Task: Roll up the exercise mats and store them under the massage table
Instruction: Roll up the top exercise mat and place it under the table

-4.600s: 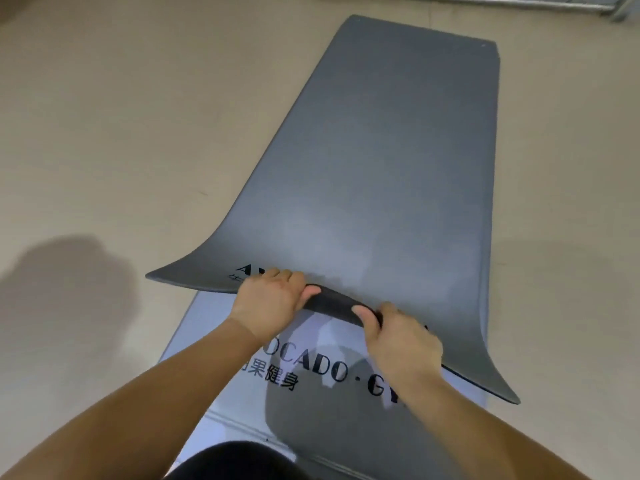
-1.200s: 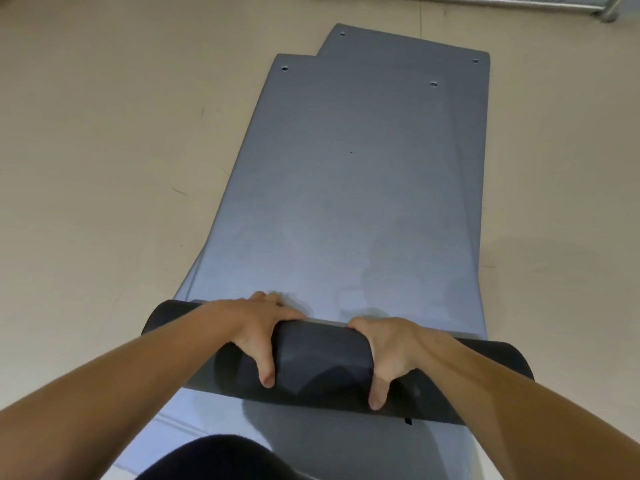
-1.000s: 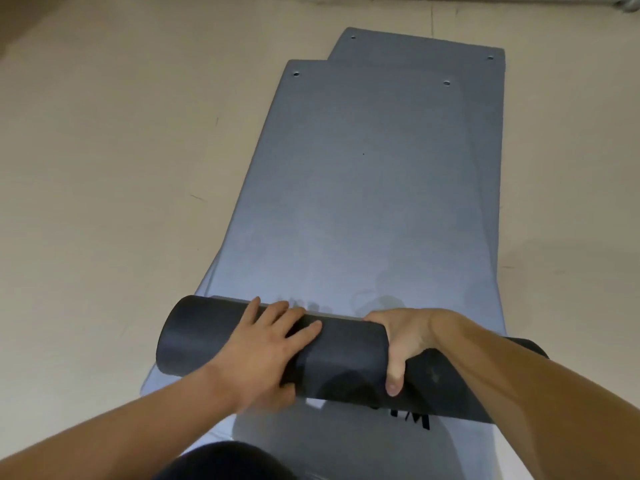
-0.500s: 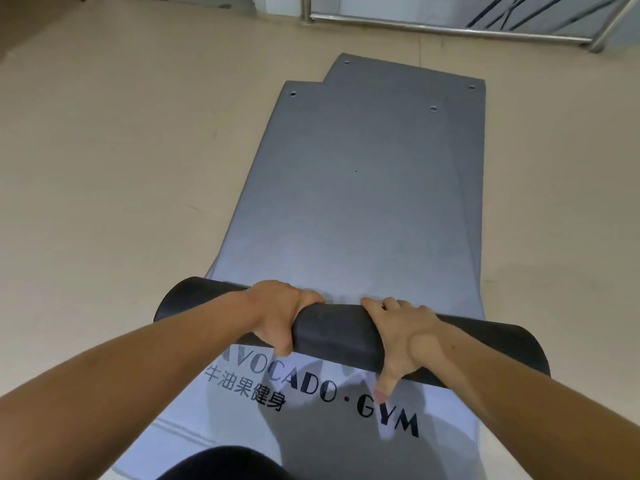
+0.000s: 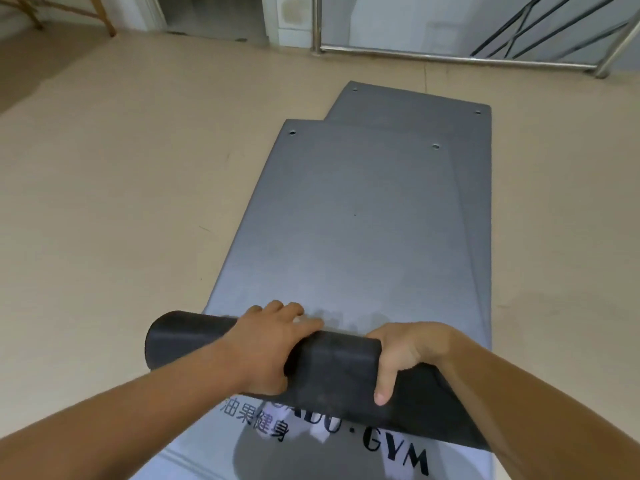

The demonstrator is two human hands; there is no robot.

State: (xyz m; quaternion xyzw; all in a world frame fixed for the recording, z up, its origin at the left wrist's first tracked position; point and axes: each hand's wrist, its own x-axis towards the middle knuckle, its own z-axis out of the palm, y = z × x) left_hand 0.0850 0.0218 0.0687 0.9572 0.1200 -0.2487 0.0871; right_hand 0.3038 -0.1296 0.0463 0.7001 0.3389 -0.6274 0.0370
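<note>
Mat roll [image 5: 339,362] lies crosswise, left-right; both hands grip it.

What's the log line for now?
mat: part rolled | left hand: grips roll | right hand: grips roll | lower mat: flat | stored: no

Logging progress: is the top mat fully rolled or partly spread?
Partly rolled: left hand and right hand grip a dark roll at its near end; the rest lies flat on the second mat.

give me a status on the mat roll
Left hand and right hand grip the roll. Top mat mostly flat, lying on second mat. Nothing in the way.
</note>
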